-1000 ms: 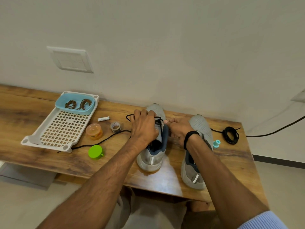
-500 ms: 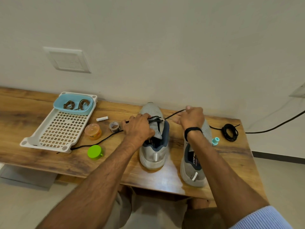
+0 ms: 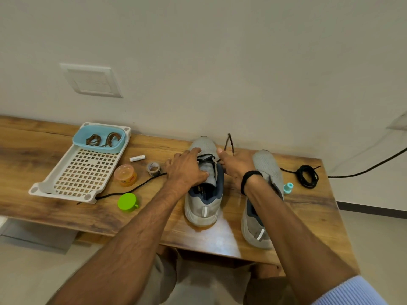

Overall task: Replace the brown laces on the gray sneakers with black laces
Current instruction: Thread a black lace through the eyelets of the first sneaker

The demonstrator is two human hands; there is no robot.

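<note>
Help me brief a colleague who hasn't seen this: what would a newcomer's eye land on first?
Mid-table, the left hand rests on a gray sneaker while the right hand pinches the black lace threaded across its front. A second sneaker stands just right of it. At far left, the brown laces lie coiled in a blue tub on a white tray.

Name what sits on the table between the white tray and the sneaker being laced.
Head view: an orange jar, tape roll, white stick, green cap and a trailing black lace.
</note>
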